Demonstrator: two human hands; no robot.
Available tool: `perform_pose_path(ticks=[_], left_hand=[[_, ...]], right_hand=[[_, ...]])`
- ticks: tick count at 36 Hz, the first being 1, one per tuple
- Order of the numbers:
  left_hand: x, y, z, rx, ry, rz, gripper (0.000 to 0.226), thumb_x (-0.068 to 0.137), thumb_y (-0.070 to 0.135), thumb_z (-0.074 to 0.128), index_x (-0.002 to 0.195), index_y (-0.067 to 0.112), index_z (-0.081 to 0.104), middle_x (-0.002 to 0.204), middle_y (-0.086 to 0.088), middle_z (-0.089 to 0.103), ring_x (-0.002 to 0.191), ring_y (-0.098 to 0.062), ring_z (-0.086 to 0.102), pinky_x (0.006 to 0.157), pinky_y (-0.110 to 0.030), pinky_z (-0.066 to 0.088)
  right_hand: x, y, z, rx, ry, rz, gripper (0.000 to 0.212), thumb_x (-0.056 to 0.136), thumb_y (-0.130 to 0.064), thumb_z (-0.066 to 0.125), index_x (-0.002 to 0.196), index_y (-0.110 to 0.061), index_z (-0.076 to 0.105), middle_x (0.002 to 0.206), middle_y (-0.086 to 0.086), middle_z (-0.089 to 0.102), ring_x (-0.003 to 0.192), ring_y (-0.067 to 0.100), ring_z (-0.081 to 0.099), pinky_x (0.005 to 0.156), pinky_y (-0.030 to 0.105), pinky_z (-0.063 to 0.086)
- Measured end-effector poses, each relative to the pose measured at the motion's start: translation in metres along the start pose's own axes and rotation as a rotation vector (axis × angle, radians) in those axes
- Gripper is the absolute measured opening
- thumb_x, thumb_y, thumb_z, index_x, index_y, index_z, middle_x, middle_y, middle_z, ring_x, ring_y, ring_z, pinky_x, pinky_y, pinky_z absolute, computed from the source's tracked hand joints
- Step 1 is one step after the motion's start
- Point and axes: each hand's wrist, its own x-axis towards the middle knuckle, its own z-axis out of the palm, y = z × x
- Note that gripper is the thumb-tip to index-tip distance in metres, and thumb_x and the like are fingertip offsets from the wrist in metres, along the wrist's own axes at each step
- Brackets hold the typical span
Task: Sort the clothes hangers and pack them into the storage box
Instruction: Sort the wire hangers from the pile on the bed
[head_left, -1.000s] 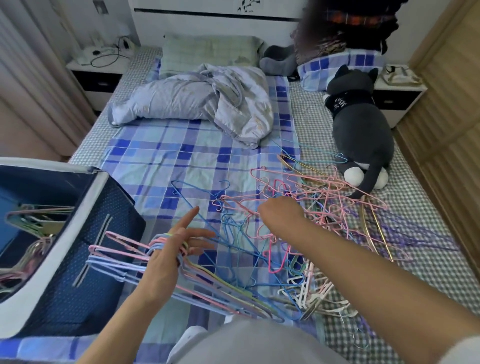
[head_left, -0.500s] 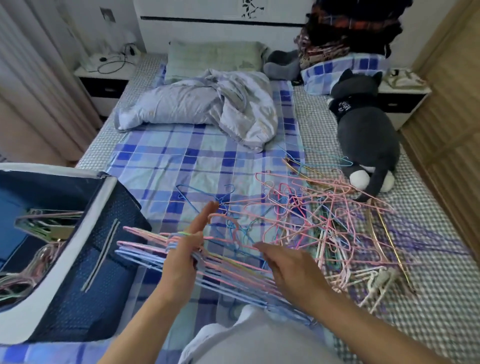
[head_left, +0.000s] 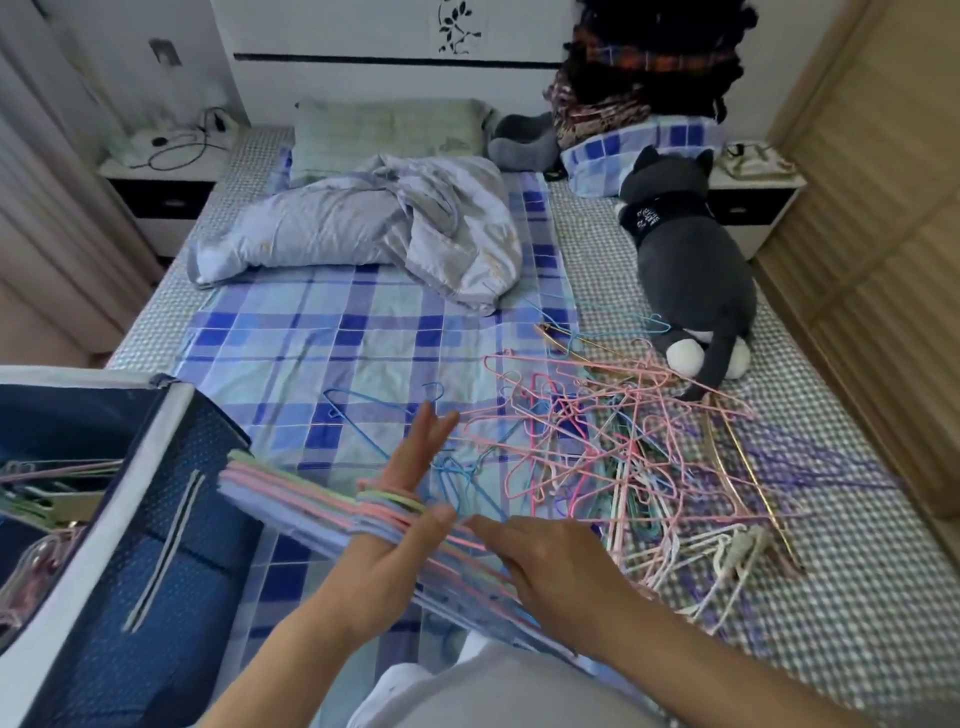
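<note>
Looking down through the head camera, the person is gathering a flat stack of thin pastel wire clothes hangers (head_left: 291, 493), which is hanging near the middle of the scene, just right of the navy fabric storage box with white trim (head_left: 156, 519) at the near left. The left hand (head_left: 395, 530) is carrying that stack with its hooks looped round the straight, close-set fingers (head_left: 431, 431), the thumb pressing on top; the right hand (head_left: 550, 561) is lying flat on the stack's right end, fingers straight and slightly apart. A few hangers are already lying inside the box, while a big tangled heap of pink, blue, purple and white hangers (head_left: 623, 457) is waiting on the blue checked bedsheet (head_left: 322, 332) to the right, with a single blue hanger (head_left: 363, 410) beyond the left hand, so the sorting seems well short of finished and this stack is not yet packed. Far right, a grey plush cat (head_left: 691, 280) is lying beside the heap. Compared with a second ago, the right hand has come off the heap onto the stack, and the stack is looking tighter and more squared.
</note>
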Motion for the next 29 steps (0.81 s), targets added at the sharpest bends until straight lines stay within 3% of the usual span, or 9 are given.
perform_pose_path(ticks=[4,6,8,11,14,17,19,22,29], left_hand=[[-0.005,-0.005,0.002,-0.014,0.042,-0.03,0.074,0.098,0.032,0.049,0.161,0.042,0.01,0.161,0.011,0.038,0.146,-0.022,0.037,0.117,-0.017,0.026],[-0.008,-0.01,0.004,-0.057,0.046,-0.064,0.071,0.099,0.035,0.047,0.162,0.034,0.013,0.154,0.007,0.049,0.143,-0.02,0.045,0.119,-0.024,0.027],[-0.01,-0.016,0.005,-0.06,0.096,-0.095,0.06,0.099,0.05,0.048,0.153,0.026,0.042,0.146,0.002,0.058,0.134,-0.022,0.055,0.116,-0.034,0.034],[-0.017,-0.027,0.001,-0.157,0.23,-0.176,0.05,0.085,0.071,0.06,0.126,0.042,0.068,0.091,-0.023,0.071,0.106,-0.036,0.07,0.106,-0.041,0.045],[-0.023,-0.037,-0.001,-0.244,0.341,-0.251,0.035,0.093,0.044,0.055,0.121,0.033,0.074,0.049,-0.016,0.05,0.077,-0.035,0.069,0.081,-0.029,0.052],[-0.027,-0.044,-0.005,-0.247,0.407,-0.288,0.044,0.092,0.026,0.043,0.124,0.019,0.073,0.05,-0.017,0.042,0.071,-0.035,0.059,0.074,-0.029,0.046],[-0.027,-0.044,-0.008,-0.217,0.405,-0.3,0.045,0.092,0.026,0.04,0.119,0.019,0.076,0.058,-0.019,0.053,0.077,-0.035,0.059,0.084,-0.036,0.044],[-0.025,-0.042,-0.01,-0.164,0.387,-0.334,0.047,0.094,0.028,0.036,0.113,0.025,0.078,0.078,-0.022,0.068,0.085,-0.03,0.065,0.093,-0.04,0.042],[-0.025,-0.043,-0.004,-0.032,0.443,-0.381,0.046,0.098,0.028,0.034,0.116,0.023,0.076,0.089,-0.019,0.073,0.093,-0.044,0.06,0.093,-0.048,0.04]], right_hand=[[0.004,0.002,0.007,-0.031,-0.03,-0.045,0.034,0.09,-0.018,0.058,0.121,-0.032,0.058,0.087,-0.004,0.048,0.069,0.018,0.044,0.053,0.026,0.03],[0.006,0.001,0.019,-0.026,-0.045,-0.099,0.036,0.085,-0.01,0.06,0.117,-0.026,0.063,0.094,-0.001,0.049,0.078,0.019,0.043,0.063,0.028,0.029],[0.006,0.005,0.036,0.052,-0.094,-0.12,0.039,0.086,-0.006,0.06,0.12,-0.023,0.068,0.095,0.001,0.053,0.083,0.024,0.047,0.068,0.031,0.034],[0.004,0.015,0.053,0.351,-0.338,0.035,0.037,0.1,-0.012,0.051,0.133,-0.025,0.064,0.103,0.007,0.06,0.096,0.028,0.05,0.087,0.036,0.041],[0.001,0.037,0.058,0.55,-0.537,0.32,0.036,0.104,-0.03,0.049,0.139,-0.029,0.057,0.116,0.005,0.061,0.107,0.017,0.056,0.098,0.029,0.042],[-0.007,0.093,0.068,0.62,-0.457,0.682,0.03,0.102,-0.026,0.05,0.128,-0.018,0.064,0.087,-0.009,0.061,0.079,0.006,0.056,0.079,0.026,0.049],[-0.019,0.14,0.077,0.507,-0.431,0.876,0.024,0.1,-0.017,0.048,0.099,-0.006,0.069,0.074,0.0,0.056,0.072,0.018,0.051,0.069,0.037,0.043],[-0.035,0.197,0.087,0.36,-0.422,1.039,0.028,0.096,-0.01,0.043,0.069,-0.009,0.048,0.065,0.008,0.042,0.063,0.022,0.038,0.063,0.034,0.028],[-0.035,0.253,0.121,0.349,-0.354,1.314,0.032,0.095,-0.012,0.047,0.124,-0.005,0.06,0.122,0.017,0.061,0.097,0.031,0.061,0.074,0.033,0.047]])
